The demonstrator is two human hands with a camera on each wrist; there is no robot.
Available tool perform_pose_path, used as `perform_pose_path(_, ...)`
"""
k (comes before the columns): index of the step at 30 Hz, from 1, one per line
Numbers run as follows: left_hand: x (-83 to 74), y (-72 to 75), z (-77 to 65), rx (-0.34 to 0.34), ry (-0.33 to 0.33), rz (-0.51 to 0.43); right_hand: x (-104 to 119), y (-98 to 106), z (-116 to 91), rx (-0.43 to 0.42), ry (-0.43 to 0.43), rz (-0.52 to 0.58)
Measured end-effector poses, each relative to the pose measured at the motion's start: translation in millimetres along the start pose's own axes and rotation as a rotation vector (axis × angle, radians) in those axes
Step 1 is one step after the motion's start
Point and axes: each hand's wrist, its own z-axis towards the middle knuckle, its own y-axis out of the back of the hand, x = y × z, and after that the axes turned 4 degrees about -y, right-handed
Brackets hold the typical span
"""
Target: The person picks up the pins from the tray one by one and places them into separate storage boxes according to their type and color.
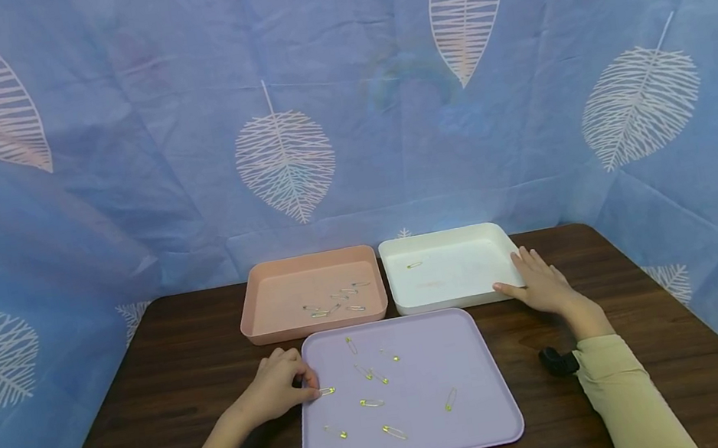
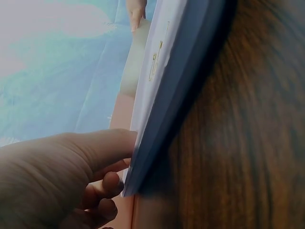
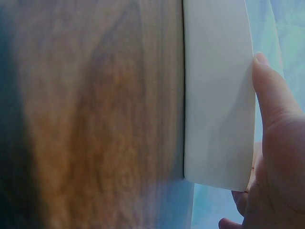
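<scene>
My left hand [image 1: 277, 386] is at the left edge of a lavender tray [image 1: 434, 445]. Its thumb and forefinger pinch the end of a yellow-headed safety pin [image 1: 328, 390] just inside the rim. In the left wrist view the tray wall hides that pin, and the left thumb [image 2: 107, 145] crosses the rim. Several similar pins lie scattered on the tray, among them one pin [image 1: 394, 432] near the front. My right hand [image 1: 542, 283] rests with spread fingers on the right corner of a white tray [image 1: 461, 300]; the right thumb [image 3: 271, 90] touches its front rim.
Behind the lavender tray, a pink tray [image 1: 315, 331] holds several silvery safety pins [image 1: 354, 308]. One yellow-headed pin [image 1: 415, 264] lies in the white tray beside it. All stand on a dark wooden table [image 1: 164, 361], with a blue leaf-patterned cloth [image 1: 348, 102] hanging behind.
</scene>
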Motion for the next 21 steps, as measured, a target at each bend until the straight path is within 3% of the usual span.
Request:
perform_pose_path(12, 2.1, -1.8, 0.4, -0.007, -0.064, 0.028, 0.6, 1.5, -0.5, 0.015, 0.001, 0.018)
perform_pose_path(21, -3.1, -0.3, 6.6, -0.029, -0.068, 0.033, -0.8, 0.9, -0.6, 0.013, 0.001, 0.015)
